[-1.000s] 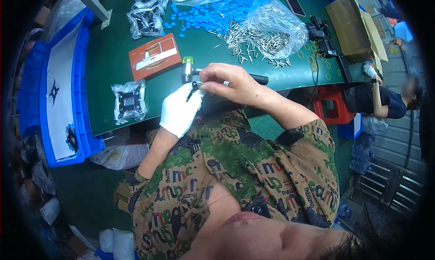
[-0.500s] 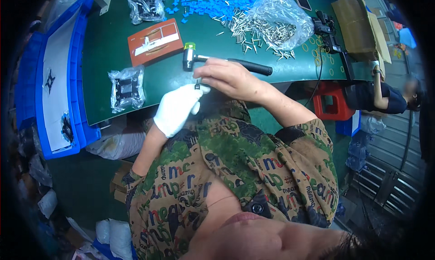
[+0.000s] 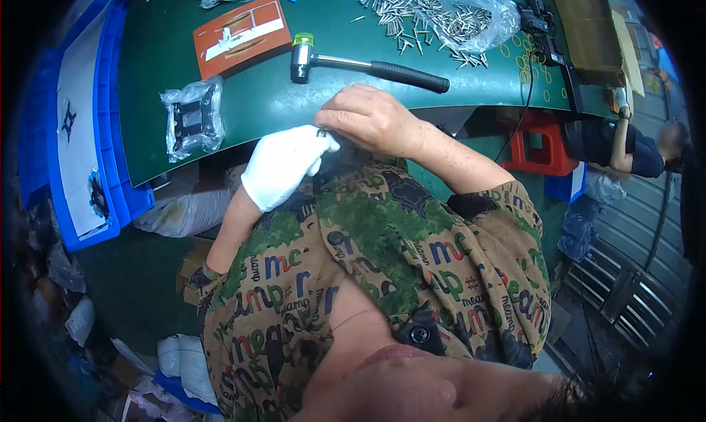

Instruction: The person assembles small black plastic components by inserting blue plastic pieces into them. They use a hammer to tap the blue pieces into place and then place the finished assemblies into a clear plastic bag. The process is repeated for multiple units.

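My left hand (image 3: 283,163), in a white glove, is closed in a pinch in front of the table's near edge. A small black part (image 3: 322,133) shows at its fingertips; its exact kind is too small to tell. My bare right hand (image 3: 373,120) meets the left from the right side, fingers curled and pressed together. Whatever those fingers grip is hidden. Beyond both hands a hammer (image 3: 408,76) lies on the green table (image 3: 250,117), its black handle to the right and its yellow-green-capped head to the left.
Left of the hammer are an orange-red box (image 3: 243,36) and a plastic-wrapped black frame (image 3: 193,120). Loose metal pins (image 3: 403,18), a clear bag (image 3: 478,14) and yellow rings (image 3: 525,76) lie farther back. A blue tray (image 3: 110,128) stands left, a red stool (image 3: 540,146) right; another person (image 3: 621,142) is beyond.
The view has shifted, so the table items sit higher in the picture. My right hand's fingers have curled in more and come against the left fingertips, covering part of the small black part.
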The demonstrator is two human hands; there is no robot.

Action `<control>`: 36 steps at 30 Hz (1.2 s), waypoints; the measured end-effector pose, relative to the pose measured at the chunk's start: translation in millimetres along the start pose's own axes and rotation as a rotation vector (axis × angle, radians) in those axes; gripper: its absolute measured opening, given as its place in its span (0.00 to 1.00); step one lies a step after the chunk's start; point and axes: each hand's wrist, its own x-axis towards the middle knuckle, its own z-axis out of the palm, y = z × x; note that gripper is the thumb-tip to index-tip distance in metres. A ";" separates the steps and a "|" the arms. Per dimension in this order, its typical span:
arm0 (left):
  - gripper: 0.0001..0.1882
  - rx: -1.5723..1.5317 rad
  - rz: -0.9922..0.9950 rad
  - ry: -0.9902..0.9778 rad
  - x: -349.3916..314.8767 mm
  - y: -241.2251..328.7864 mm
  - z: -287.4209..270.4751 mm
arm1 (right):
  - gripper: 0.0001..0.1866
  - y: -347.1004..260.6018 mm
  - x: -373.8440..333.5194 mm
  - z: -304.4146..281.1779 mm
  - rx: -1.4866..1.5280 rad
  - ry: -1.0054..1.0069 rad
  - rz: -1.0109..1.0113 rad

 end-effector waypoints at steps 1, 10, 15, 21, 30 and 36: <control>0.15 0.016 0.044 0.005 -0.5 -5.1 1.3 | 0.15 -1.6 -4.2 5.8 -0.012 0.020 0.010; 0.12 0.180 0.282 0.140 -4.6 -33.5 11.5 | 0.14 -13.8 -9.0 22.1 -0.057 0.128 0.032; 0.12 0.103 0.200 0.181 -2.1 -29.1 5.0 | 0.12 24.3 24.8 -36.2 -0.357 0.094 0.012; 0.14 -0.030 0.070 0.121 2.4 -11.9 2.7 | 0.11 123.9 66.5 -60.4 -0.405 0.030 0.323; 0.14 0.025 0.099 0.110 -3.8 -14.0 -0.9 | 0.14 145.1 119.5 -12.0 -0.420 -0.193 0.253; 0.13 0.181 0.217 0.134 -6.1 -18.4 -3.9 | 0.14 153.8 113.7 -19.3 -0.479 -0.351 0.105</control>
